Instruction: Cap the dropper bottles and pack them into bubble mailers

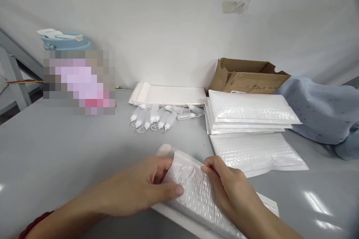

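Note:
A white bubble mailer (193,183) is between my two hands above the front of the table, its top edge tilted away from me. My left hand (140,185) grips the mailer's left side, thumb laid on the bubbled face and fingers curled at the top edge, slightly blurred. With thumb and forefinger, my right hand (228,186) pinches the upper right edge. Beyond them lie several small clear plastic squeeze bottles (161,115) with white tips and looped cap straps. Part of another white mailer (267,203) shows under my right forearm.
Several bubble mailers (252,110) are stacked at the right, and one more (260,153) lies in front. Behind stands an open cardboard box (249,82). Flat white sleeves (171,95) lie by the wall. A blue-grey cloth (322,110) is far right; a blue container (67,43) stands left.

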A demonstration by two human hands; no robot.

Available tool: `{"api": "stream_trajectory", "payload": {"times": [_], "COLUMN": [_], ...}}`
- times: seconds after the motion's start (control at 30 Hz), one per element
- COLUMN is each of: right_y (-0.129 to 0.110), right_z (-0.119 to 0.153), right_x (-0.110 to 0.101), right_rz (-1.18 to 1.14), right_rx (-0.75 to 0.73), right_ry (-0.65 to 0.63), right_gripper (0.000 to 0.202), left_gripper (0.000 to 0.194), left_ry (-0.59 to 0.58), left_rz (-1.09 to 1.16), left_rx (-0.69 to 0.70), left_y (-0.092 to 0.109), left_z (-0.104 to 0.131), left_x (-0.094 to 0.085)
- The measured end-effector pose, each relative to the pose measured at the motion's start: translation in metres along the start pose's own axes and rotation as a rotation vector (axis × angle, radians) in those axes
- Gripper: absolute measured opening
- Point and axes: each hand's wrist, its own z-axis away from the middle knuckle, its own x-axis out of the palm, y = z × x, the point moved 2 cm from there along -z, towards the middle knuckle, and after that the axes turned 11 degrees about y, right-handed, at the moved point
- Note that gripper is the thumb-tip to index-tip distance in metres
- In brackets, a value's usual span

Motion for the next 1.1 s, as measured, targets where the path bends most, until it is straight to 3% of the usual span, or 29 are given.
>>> {"api": "stream_trajectory", "payload": {"times": [0.13, 0.23, 0.27, 0.33, 0.4, 0.47, 0.5, 0.57, 0.67, 0.77, 0.87, 0.97, 1.1], "right_y": [0.010, 0.006, 0.002, -0.007, -0.011, -0.012, -0.012, -0.011, -0.011, -0.012, -0.012, -0.011, -0.010], "right_z": [-0.003, -0.003, -0.002, 0.001, 0.002, 0.001, 0.000, -0.001, -0.002, -0.001, -0.001, 0.000, 0.002], "right_x": [-0.002, -0.009, -0.012, -0.015, -0.014, -0.011, -0.010, -0.007, -0.006, -0.006, -0.006, -0.005, -0.005], "right_rz": [0.119, 0.131, 0.114, 0.077, 0.085, 0.122, 0.137, 0.150, 0.136, 0.141, 0.175, 0.165, 0.153], "right_rx": [-0.041, -0.275, -0.402, -0.598, -0.624, -0.565, -0.541, -0.514, -0.503, -0.505, -0.507, -0.484, -0.488], "right_ry": [0.119, 0.196, 0.171, 0.022, -0.155, -0.292, -0.333, -0.379, -0.385, -0.396, -0.421, -0.420, -0.354], "right_gripper": [0.015, 0.017, 0.023, 0.030, 0.035, 0.042, 0.044, 0.048, 0.049, 0.048, 0.047, 0.046, 0.050], "left_gripper": [0.036, 0.023, 0.019, 0.017, 0.024, 0.029, 0.029, 0.025, 0.021, 0.030, 0.034, 0.040, 0.028], "left_ry": [0.392, 0.575, 0.561, 0.417, 0.230, 0.133, 0.152, 0.288, 0.522, 0.417, 0.325, 0.276, 0.168], "left_rz": [-0.155, -0.375, -0.435, -0.538, -0.621, -0.670, -0.673, -0.664, -0.585, -0.351, -0.278, -0.414, -0.525], "left_rx": [-0.017, 0.167, 0.284, 0.511, 0.608, 0.578, 0.552, 0.457, 0.122, -0.124, -0.061, 0.094, 0.253], "left_y": [-0.006, -0.005, -0.004, -0.003, -0.006, -0.012, -0.015, -0.018, -0.021, -0.019, -0.014, -0.011, -0.012], "left_z": [-0.004, -0.002, -0.001, 0.000, 0.000, -0.002, -0.003, -0.006, -0.009, -0.010, -0.009, -0.006, -0.001], "left_x": [-0.015, -0.021, -0.019, -0.010, 0.000, 0.005, 0.005, 0.000, -0.017, -0.024, -0.020, -0.010, -0.001]}}
